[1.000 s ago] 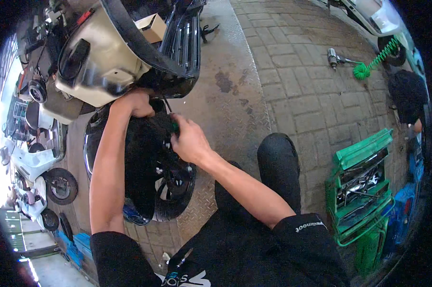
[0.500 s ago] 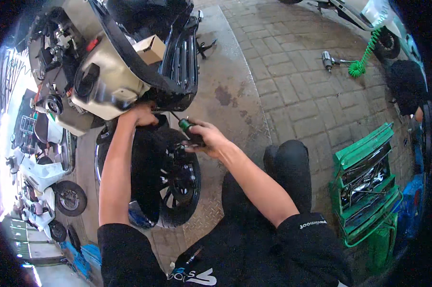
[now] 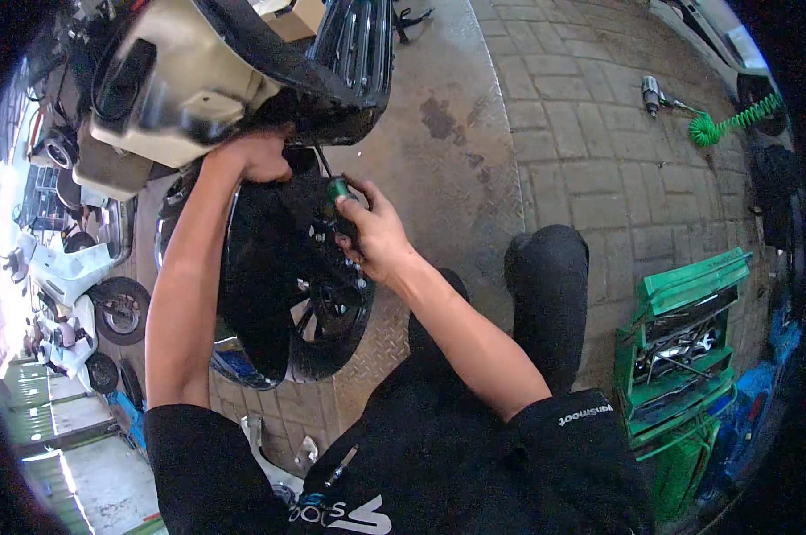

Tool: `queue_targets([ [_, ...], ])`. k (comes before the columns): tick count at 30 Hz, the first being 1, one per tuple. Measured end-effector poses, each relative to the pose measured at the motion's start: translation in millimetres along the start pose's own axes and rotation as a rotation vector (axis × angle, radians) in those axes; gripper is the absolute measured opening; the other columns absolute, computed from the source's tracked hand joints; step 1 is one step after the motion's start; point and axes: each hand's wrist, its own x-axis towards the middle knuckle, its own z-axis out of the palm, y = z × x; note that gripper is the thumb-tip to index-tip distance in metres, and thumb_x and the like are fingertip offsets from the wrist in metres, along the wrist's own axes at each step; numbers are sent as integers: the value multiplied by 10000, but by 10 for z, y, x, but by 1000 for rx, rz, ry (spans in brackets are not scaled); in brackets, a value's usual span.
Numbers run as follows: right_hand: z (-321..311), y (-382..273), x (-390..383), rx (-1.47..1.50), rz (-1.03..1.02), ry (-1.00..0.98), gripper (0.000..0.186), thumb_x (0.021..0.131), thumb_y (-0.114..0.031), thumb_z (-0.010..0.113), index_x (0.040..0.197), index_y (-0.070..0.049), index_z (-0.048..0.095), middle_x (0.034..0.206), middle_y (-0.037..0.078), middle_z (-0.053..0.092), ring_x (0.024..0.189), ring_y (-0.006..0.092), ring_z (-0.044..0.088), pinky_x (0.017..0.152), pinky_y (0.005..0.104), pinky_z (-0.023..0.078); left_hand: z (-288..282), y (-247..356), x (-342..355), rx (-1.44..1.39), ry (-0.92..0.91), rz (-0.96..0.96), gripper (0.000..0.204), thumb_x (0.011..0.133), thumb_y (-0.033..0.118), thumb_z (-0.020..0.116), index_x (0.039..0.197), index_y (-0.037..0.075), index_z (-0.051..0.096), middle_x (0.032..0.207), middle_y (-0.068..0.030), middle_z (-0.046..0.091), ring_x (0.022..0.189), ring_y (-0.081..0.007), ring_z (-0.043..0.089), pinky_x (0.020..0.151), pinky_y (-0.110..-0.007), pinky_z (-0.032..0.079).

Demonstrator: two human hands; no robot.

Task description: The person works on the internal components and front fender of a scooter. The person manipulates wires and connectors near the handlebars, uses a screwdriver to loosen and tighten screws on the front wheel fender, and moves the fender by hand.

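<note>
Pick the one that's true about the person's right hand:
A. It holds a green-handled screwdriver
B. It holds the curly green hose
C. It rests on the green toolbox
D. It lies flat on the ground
A: the right hand grips a green-handled screwdriver with its shaft pointing up under the scooter, far from the toolbox and the hose.

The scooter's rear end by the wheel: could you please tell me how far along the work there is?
Done: nothing shows as removed; the cream body panel sits in place. In hand: the right hand holds a green-handled screwdriver, its shaft angled up under the panel, while the left hand braces there above the rear wheel. Left: the fastener itself is hidden, so I cannot tell.
</note>
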Motion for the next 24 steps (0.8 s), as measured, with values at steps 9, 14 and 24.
queue_targets([
  [9, 103, 80, 36, -295, -127, 125, 470, 830, -125, 605, 1263, -36, 445, 936, 103, 584, 668, 160, 559, 515, 301, 482, 0, 31, 3, 7, -11, -9, 663, 633, 240, 634, 1227, -22, 498, 1202, -267, 539, 1125, -354, 534, 969, -391, 423],
  [14, 31, 287, 126, -406, -294, 135, 522, 795, -152, 617, 1250, 31, 436, 1012, 172, 600, 890, 255, 580, 824, 351, 464, 16, 54, -38, 12, -14, 15, 661, 654, 263, 635, 1242, -5, 491, 1215, -256, 535, 1115, -346, 545, 945, -395, 437],
  [24, 284, -290, -118, -1198, -360, 173, 539, 771, -179, 575, 1234, 67, 448, 1092, 302, 572, 1062, 427, 532, 915, 446, 426, -1, 30, 109, 2, 36, 29, 539, 622, 263, 618, 1100, 13, 618, 1091, -235, 616, 1015, -338, 596, 873, -393, 468],
])
